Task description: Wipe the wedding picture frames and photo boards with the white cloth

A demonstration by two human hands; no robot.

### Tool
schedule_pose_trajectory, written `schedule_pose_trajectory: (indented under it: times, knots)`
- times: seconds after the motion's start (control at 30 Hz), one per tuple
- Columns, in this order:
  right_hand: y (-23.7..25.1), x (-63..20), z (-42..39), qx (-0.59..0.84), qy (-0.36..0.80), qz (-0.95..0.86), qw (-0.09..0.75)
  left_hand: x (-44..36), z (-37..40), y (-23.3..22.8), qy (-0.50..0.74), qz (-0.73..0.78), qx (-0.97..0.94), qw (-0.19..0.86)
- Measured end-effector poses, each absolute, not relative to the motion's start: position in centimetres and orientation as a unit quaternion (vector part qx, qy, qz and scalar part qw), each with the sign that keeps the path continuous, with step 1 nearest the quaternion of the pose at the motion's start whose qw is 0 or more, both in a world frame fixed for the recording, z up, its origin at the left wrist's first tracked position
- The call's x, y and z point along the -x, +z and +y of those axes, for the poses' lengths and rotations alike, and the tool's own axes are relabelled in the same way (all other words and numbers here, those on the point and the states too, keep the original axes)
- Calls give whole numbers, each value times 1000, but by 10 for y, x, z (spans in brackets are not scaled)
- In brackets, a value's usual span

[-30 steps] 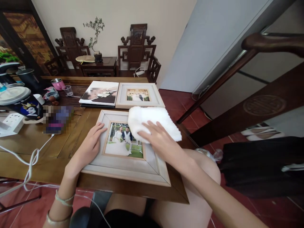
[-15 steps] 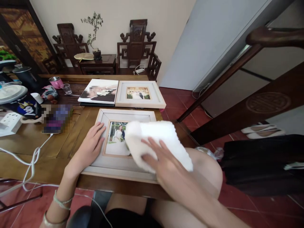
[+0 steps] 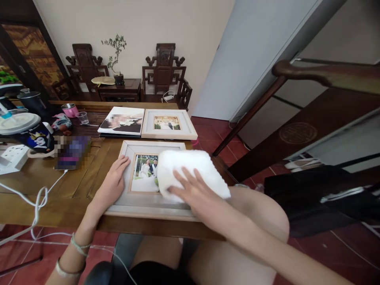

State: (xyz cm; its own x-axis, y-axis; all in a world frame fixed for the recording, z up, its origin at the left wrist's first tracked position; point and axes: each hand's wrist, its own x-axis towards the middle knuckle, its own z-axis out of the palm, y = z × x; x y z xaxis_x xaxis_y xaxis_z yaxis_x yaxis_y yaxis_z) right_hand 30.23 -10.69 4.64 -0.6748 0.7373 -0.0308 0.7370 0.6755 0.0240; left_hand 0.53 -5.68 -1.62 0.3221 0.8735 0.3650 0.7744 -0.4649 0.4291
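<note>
The right hand (image 3: 192, 190) lies flat with fingers spread on a white cloth (image 3: 190, 172), pressing it down rather than gripping it; the cloth covers the right half of a framed photo (image 3: 145, 174) and hangs a little past the frame's right edge. Just left of that hand, the left hand (image 3: 113, 184) rests open and palm down on the frame's left border, fingertips touching the inner moulding, holding nothing closed in its grasp. The frame lies flat at the near edge of the wooden worktop (image 3: 59, 190), directly under both hands. Left of the left hand a white cable (image 3: 38, 198) loops across the wood and off the edge. Beyond the hands lie a second frame (image 3: 168, 123) and, touching its left side, a photo book (image 3: 122, 120). Farther left of these stand a pink cup (image 3: 69, 109) and a small clear glass (image 3: 82, 117), near each other. Past the worktop's far edge, two carved dark chairs (image 3: 163, 73) flank a small table bearing a potted plant (image 3: 116, 59) against the wall.
</note>
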Motion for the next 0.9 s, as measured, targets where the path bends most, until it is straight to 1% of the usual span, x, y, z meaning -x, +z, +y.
schedule_pose_trajectory:
  times: [0.07, 0.13, 0.23, 0.37, 0.47, 0.57, 0.77, 0.9]
  knots:
    - [53, -303, -141, -382, -3, 924, 31, -5, -56, -17, 284, 513, -805, 84]
    - [57, -300, -166, -378, 3, 926, 7, -4, -56, -18, 287, 513, -805, 82]
    - [59, -293, -178, -387, -17, 922, -6, -3, -55, -19, 287, 506, -809, 82]
    - [57, -282, -153, -426, -64, 901, 51, 0, -53, -24, 283, 494, -818, 77]
    - [53, -281, -123, -439, -39, 895, 74, 1, -52, -28, 281, 489, -823, 69]
    - [49, -284, -92, -436, 4, 897, 72, 1, -52, -30, 279, 483, -828, 62]
    - [44, -294, -33, -429, 33, 901, 53, -3, -49, -31, 251, 495, -831, 37]
    - [28, -295, -32, -415, 37, 908, 43, -5, -46, -32, 272, 494, -825, 40]
